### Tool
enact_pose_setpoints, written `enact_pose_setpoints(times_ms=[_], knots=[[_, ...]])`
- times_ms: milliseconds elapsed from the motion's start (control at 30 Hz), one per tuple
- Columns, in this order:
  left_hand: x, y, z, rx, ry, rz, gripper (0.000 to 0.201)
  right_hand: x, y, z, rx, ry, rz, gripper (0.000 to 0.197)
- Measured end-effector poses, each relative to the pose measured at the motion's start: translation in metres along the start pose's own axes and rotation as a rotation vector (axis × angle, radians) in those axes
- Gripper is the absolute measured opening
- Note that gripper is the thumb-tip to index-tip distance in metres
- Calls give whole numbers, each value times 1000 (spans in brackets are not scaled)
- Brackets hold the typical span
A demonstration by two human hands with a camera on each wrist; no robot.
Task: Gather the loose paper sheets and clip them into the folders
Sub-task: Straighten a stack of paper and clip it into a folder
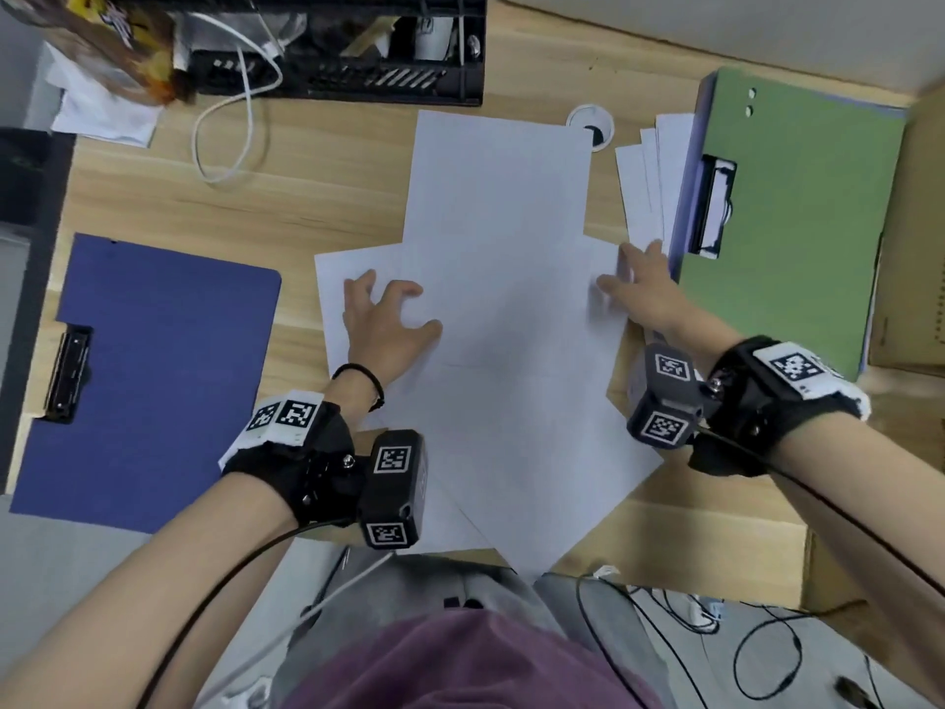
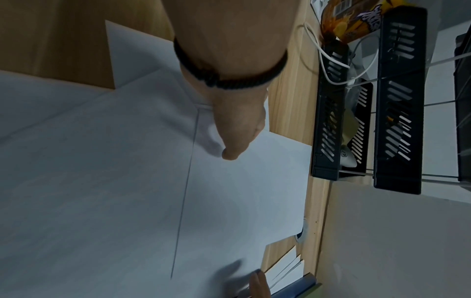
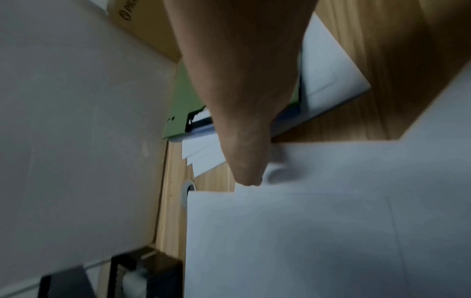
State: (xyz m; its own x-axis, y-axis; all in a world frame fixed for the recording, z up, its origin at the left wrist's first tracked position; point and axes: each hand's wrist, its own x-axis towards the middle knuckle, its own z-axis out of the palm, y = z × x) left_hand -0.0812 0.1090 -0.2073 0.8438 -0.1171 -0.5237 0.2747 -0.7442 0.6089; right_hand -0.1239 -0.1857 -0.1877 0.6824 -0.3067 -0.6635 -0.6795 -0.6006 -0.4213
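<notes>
text: none legible | square black-and-white coded markers [image 1: 391,460] on black wrist-camera housings | orange-yellow snack bag [image 2: 356,18]: barcode and lettering, unreadable | brown cardboard box [image 3: 132,14]: print too blurred

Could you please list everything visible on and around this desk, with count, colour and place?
loose paper sheets: several, white, overlapping mid-desk
blue folder: one, left, black clip at its left edge
green folder: one, right, stacked on something bluish
clipped sheets: a few, white, sticking out left of the green folder
desk organiser: one, black, far edge
cable: one, white, looped near the organiser
snack bag: one, orange-brown, far left
desk: one, light wood
left hand: fingers spread on the sheets
right hand: fingers flat on the sheets' right edge
</notes>
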Motion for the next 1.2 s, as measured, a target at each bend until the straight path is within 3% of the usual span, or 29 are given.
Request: enact_pose_setpoints(times_ms=[67, 300, 600, 733, 800, 900, 1067, 1200], knots=[[1, 4, 3, 25, 16, -9, 40, 1, 0, 8, -85, 5, -5, 74], [3, 12, 4, 48, -1, -35, 37, -28, 2, 53, -183, 17, -60, 62], [2, -6, -20, 104, -81, 64, 46, -83, -4, 98, -247, -66, -108, 67], [1, -15, -31, 113, -112, 77, 49, -85, -7, 85, -265, -158, -206, 38], [-2, -21, -35, 113, -127, 93, 50, -74, -4, 64, -163, -46, -201, 33], [-9, -27, -33, 112, -133, 87, 53, -59, 6, 34, -201, 210, -166, 39], [-20, -6, -12, 186, -101, 68, 62, -44, 14, 22, -263, 221, -128, 50], [-21, 35, 19, 341, -229, 301, 72, -48, 17, 21, -258, 207, -137, 48]])
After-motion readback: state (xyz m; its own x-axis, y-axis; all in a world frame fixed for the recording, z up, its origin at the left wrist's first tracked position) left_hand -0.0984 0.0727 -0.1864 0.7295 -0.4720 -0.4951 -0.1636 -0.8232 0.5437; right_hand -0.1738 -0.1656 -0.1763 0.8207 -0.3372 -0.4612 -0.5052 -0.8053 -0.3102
